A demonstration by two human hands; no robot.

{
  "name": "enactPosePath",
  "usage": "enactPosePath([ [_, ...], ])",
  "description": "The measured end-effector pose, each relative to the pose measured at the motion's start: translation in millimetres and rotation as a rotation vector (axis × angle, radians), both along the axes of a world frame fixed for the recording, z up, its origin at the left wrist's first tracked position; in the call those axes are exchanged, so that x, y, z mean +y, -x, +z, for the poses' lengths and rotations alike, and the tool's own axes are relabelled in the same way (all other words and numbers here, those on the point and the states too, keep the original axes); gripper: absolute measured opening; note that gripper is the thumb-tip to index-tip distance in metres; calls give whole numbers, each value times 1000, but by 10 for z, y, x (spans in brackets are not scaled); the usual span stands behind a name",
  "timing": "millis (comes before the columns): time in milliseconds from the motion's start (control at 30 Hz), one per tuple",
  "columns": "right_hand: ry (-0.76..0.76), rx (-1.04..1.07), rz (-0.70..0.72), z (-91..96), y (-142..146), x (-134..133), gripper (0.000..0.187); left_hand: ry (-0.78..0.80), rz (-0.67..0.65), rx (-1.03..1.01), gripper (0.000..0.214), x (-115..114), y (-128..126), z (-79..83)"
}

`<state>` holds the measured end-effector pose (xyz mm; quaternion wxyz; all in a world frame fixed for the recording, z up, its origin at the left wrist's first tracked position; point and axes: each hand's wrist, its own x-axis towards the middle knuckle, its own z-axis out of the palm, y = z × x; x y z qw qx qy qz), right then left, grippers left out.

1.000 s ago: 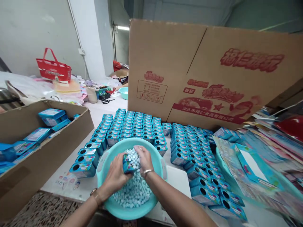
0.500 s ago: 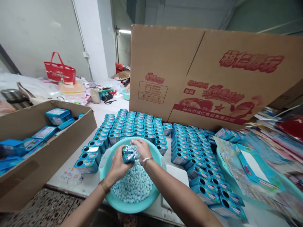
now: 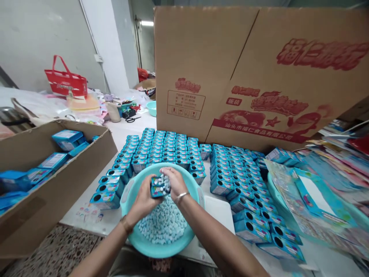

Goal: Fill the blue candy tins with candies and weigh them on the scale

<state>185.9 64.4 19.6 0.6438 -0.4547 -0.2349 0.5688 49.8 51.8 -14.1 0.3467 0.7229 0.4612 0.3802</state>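
Note:
Over a turquoise basin [image 3: 161, 252], my left hand [image 3: 144, 196] is wrapped round small blue boxes [image 3: 157, 191], seemingly two side by side, tilted toward the right. My right hand [image 3: 176, 184] curls against their right side, its fingers closed round pale blue candies. Some of those pieces lie across the box tops; the box openings are mostly hidden. A heap of the same pale blue and white candies [image 3: 163, 225] fills the basin below both hands.
Rows of blue boxes with round dark holes [image 3: 168, 148] stand behind the basin, and more boxes [image 3: 236, 181] to its right. An open carton [image 3: 86, 161] of blue boxes is at left. A large printed carton [image 3: 219, 69] rises behind. Printed sheets [image 3: 314, 196] overlie another basin at right.
My right hand has come down and closer against the boxes, and candies that were in the air between hand and boxes now lie at the box tops. The view has tilted slightly downward.

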Motion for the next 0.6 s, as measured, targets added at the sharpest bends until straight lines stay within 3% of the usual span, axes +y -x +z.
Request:
enactPosePath([
  [367, -19, 9, 45, -4, -34, -164, 18, 46, -77, 69, 68, 16, 3, 24],
  [500, -4, 90, 62, -24, -242, -211, 21, 172, -90, -36, 73, 0, 109, 33],
  [600, 100, 137, -25, -83, -468, -225, 19, 282, -85, -116, 77, -51, 255, 39],
])
